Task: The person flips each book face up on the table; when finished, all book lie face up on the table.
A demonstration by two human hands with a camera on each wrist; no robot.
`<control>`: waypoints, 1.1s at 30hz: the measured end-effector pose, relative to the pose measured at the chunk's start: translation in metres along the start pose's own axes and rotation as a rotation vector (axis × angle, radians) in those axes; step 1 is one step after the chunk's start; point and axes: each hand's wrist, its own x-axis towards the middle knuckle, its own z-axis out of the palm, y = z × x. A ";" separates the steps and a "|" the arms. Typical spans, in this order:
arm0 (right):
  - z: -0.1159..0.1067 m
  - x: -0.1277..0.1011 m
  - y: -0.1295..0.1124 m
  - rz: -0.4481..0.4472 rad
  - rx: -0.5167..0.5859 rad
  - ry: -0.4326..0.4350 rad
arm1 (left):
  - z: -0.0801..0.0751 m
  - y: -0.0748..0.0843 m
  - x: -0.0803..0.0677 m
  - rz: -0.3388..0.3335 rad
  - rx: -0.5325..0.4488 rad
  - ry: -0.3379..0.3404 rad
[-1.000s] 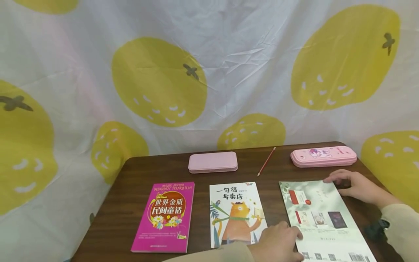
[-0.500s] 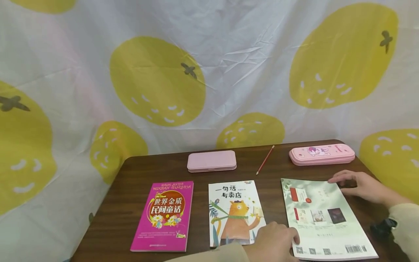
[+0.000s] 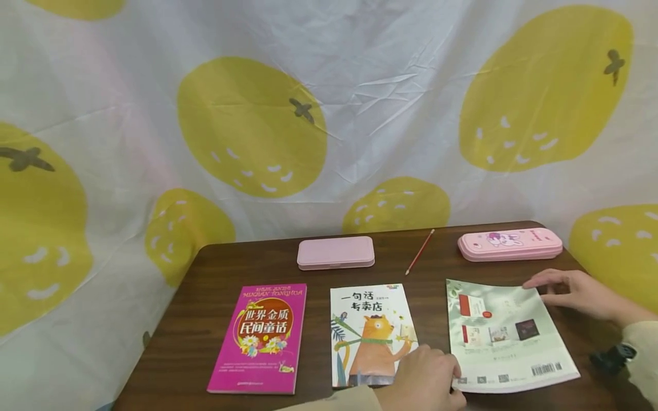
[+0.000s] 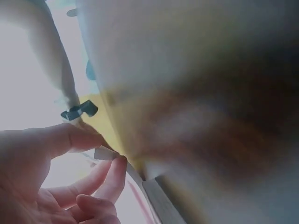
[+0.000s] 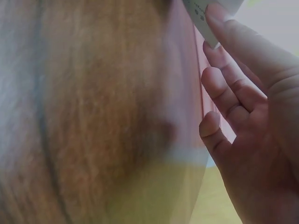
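A pale green book point(image 3: 506, 334) lies back cover up at the right of the brown table point(image 3: 205, 297). My left hand point(image 3: 452, 377) pinches its near left corner; the left wrist view shows that corner point(image 4: 105, 153) between thumb and fingers. My right hand point(image 3: 540, 285) rests with relaxed fingers at the book's far right corner, a fingertip point(image 5: 215, 14) touching the edge. A book with an orange bear on its cover point(image 3: 371, 334) lies in the middle. A magenta book point(image 3: 259, 338) lies to the left.
A plain pink case point(image 3: 336, 252), a red pencil point(image 3: 419, 252) and a pink rabbit pencil case point(image 3: 509, 244) lie along the table's far edge. A white cloth with yellow fruit shapes point(image 3: 329, 114) hangs behind. A black strap point(image 3: 612, 357) shows at my right wrist.
The green book has slid away from the near edge and turned a little, so its whole near edge now shows. My right hand has shifted to the right with its corner.
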 end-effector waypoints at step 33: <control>-0.028 0.021 -0.025 0.081 0.247 0.320 | -0.028 -0.027 -0.008 -0.025 -0.209 0.550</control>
